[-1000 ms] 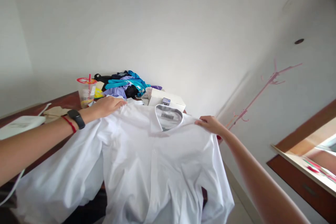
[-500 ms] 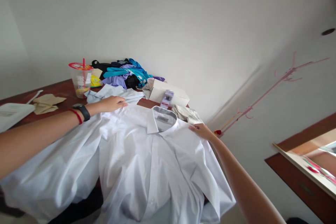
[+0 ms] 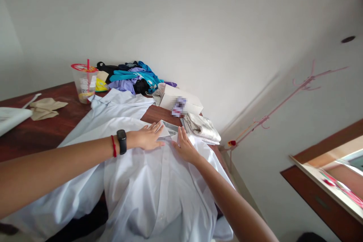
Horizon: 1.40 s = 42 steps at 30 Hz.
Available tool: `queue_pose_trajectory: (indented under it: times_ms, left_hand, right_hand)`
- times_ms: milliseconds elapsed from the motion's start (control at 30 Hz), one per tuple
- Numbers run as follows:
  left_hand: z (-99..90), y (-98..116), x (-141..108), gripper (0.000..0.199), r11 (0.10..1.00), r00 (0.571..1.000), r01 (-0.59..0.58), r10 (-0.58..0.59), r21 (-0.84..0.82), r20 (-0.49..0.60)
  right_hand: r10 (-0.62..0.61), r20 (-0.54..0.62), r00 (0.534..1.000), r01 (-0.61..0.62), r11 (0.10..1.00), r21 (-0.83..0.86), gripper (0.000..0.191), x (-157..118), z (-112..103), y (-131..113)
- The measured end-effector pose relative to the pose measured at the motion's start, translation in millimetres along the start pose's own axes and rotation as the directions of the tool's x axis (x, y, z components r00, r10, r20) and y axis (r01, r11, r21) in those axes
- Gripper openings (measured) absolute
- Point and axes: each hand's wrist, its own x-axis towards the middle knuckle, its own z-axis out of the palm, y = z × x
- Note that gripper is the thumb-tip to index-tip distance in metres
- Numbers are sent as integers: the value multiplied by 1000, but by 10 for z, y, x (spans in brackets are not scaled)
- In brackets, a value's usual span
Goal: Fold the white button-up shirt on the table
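Note:
A white button-up shirt [image 3: 147,181] lies spread on the dark wooden table [image 3: 53,128], its collar toward the wall and its lower part running toward me. My left hand [image 3: 149,137] rests flat on the left side of the collar, fingers stretched out. On the collar's right side lies my right hand [image 3: 184,145], also flat with its fingers extended. Both palms face down on the cloth, and neither hand grips it. More pale fabric, a light shirt [image 3: 119,104], is under and beyond my left forearm.
A plastic cup [image 3: 84,85] with a red straw stands at the back left, near a brown napkin [image 3: 47,108] and a white container [image 3: 13,119]. Behind are heaped clothes [image 3: 136,77], a white box [image 3: 180,98] and folded cloth [image 3: 202,128]. A pink rack [image 3: 279,107] leans at right.
Both hands have moved inward from the shirt's shoulders to its collar and let go of the cloth. The collar now sits flatter, partly covered by the hands.

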Motion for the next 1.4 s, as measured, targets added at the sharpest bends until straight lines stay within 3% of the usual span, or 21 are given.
queue_pose_trajectory:
  times_ms: [100,267,433,667,1400]
  left_hand:
    - [183,-2,179,83,999,999,23,-24,-37,-33]
    - [373,-175,393,79,997,996,64,-66,-45,-54]
    - [421,-207,369,77,999,996,38,-40,-26,-74]
    - [455,-204,221,58,997,956,-71,72,12,-286]
    - [454,-322,202,63,987,960,-149,159,64,-229]
  right_hand:
    - [87,55,995,-89,995,39,78,248,239,71]
    - [123,116,986,-132,989,66,84,443,333,191]
    - [44,18,999,-45,997,60,80,383,404,248]
    - [-22,-121,992,44,982,185,71,292,373,307]
    - [-63,-15,998,65,950,304,69,220,197,379]
